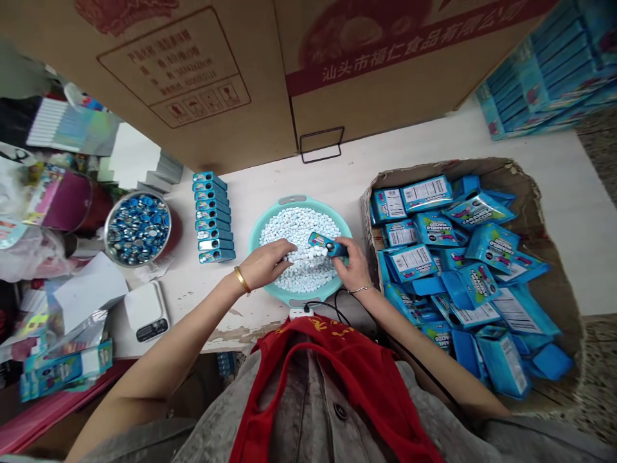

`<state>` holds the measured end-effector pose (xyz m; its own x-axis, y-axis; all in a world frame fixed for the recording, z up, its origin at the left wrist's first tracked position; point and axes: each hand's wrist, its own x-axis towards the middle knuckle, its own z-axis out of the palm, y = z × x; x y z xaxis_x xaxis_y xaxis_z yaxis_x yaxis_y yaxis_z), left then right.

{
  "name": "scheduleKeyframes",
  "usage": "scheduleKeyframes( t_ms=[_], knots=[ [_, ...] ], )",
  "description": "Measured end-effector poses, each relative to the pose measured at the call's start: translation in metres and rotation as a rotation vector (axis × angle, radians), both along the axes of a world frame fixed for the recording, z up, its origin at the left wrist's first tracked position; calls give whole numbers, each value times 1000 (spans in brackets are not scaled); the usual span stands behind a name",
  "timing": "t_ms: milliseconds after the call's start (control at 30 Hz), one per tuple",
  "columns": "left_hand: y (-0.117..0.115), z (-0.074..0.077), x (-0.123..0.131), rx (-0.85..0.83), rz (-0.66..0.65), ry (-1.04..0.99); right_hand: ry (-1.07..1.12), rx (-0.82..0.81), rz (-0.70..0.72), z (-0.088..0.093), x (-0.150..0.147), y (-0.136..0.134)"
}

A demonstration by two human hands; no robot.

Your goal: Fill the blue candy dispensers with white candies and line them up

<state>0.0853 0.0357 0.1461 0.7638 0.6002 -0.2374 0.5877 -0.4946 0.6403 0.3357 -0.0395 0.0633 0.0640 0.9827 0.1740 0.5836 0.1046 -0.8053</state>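
In my right hand (355, 265) is a small blue box (320, 241) with a round hole near one end, tilted low above the basin. A few white candies lie at the box's hole and beside it. My left hand (264, 262) reaches over the basin's left side, fingers and thumb curled around some of the candies. Small round white candies (301, 224) fill the light-green basin (255, 233) in front of me. To its left, several blue boxes (212, 207) of the same kind stand in a row, their holes facing up.
A torn-edged carton (576, 321) of blue packets is at the right. A metal bowl (110, 241) of shiny blue and silver pieces and a white scale (147, 308) sit at the left. A large cardboard box (260, 109) stands behind, with stacked blue packs (549, 71) at far right.
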Motion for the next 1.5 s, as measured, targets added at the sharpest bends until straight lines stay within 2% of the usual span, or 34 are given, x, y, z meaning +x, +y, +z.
scheduleKeyframes(
  t_ms=[167, 267, 367, 433, 500, 567, 700, 767, 833, 900, 1000, 1100, 1200, 1300, 1367, 1500],
  knots=[
    [7, 53, 31, 100, -110, 430, -10, 48, 97, -3, -14, -6],
    [0, 77, 53, 174, -131, 572, -1, 63, 112, -5, -17, -8],
    [-7, 92, 62, 230, -146, 576, 23, 56, 108, -6, -17, -8],
    [-5, 92, 58, 254, -135, 547, 33, 46, 96, -8, -15, -9],
    [2, 79, 43, 273, -94, 528, 33, 39, 78, -9, -12, -9],
    [11, 51, 24, 267, -37, 547, 28, 35, 56, -10, -7, -9],
    [23, -36, -1, 158, 69, 622, 31, 21, 11, -7, 2, -7],
    [19, -78, 5, 58, 97, 555, 32, 2, -19, -3, 5, -6],
    [9, -110, 23, -34, 118, 434, 29, -20, -52, 0, 6, -5],
    [-2, -130, 46, -87, 126, 337, 32, -40, -82, 3, 7, -3],
    [-14, -139, 67, -122, 118, 263, 61, -55, -123, 3, 9, 0],
    [-19, -132, 60, -172, 114, 155, 86, -61, -160, 2, 12, 2],
    [-17, -107, 31, -210, 122, -22, 82, -65, -178, 0, 14, 3],
    [-11, -68, 4, -174, 113, -89, 41, -60, -145, 0, 13, 2],
    [-5, -39, -4, -126, 85, -65, 18, -42, -98, -1, 10, 0],
    [4, 16, 5, 9, -25, 120, 9, 6, 13, -3, -3, -5]
  ],
)
